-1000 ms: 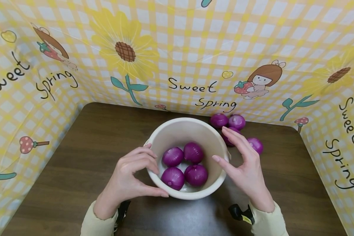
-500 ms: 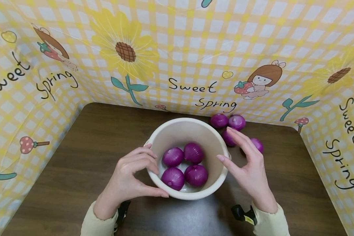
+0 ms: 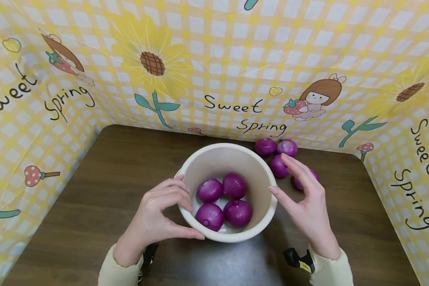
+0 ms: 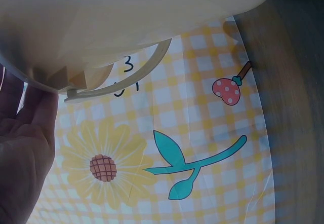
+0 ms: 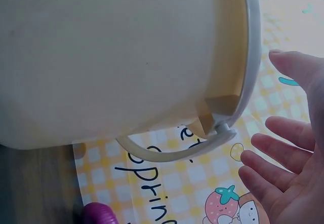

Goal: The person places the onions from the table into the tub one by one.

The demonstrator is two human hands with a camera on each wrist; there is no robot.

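A cream bucket (image 3: pixel 224 238) stands upright on the table, with several red onions (image 3: pixel 209 216) lying on its floor. My left hand (image 3: pixel 161 212) holds the bucket's rim on the left side, thumb along the near edge and fingers over the rim. From the left wrist, its fingers (image 4: pixel 38 107) show at the rim beside the handle's pivot. Just off the right rim, my right hand (image 3: pixel 307 204) is spread with nothing in it; the right wrist view has a gap between thumb and rim. The bucket's handle (image 5: pixel 167 155) hangs down on the far side.
Several more red onions (image 3: pixel 265 146) lie behind and right of the bucket, one partly hidden by the right hand's fingers. A yellow checked cloth (image 3: pixel 214 59) walls the dark wooden table (image 3: pixel 93 186) at the back and sides.
The right hand has drawn away from the bucket's right rim, moving rightward, its thumb no longer over the opening. The left hand and the bucket have stayed in place.
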